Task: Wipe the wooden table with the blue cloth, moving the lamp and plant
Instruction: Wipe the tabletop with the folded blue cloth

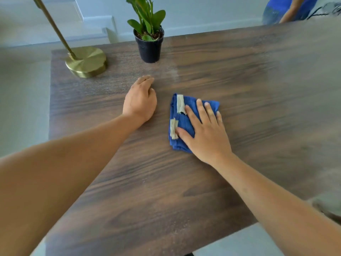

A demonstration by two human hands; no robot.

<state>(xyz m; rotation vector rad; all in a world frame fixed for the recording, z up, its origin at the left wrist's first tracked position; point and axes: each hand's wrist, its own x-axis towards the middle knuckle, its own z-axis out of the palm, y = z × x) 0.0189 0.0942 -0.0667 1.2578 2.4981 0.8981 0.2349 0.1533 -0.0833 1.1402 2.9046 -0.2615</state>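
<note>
A folded blue cloth (181,119) with pale tags lies near the middle of the dark wooden table (239,80). My right hand (204,130) presses flat on it with straight, spread fingers. My left hand (140,100) rests on the bare wood just left of the cloth, fingers loosely curled and holding nothing. At the far left corner stands a brass lamp (86,61) with a round base and slanted pole. A green plant in a black pot (149,45) stands at the far edge, to the right of the lamp. A pale dusty streak marks the wood in front of the pot.
Another person in blue (287,10) is partly visible beyond the table's far right edge. Grey floor surrounds the table on the left and at the near right corner. A white wall base runs behind the table.
</note>
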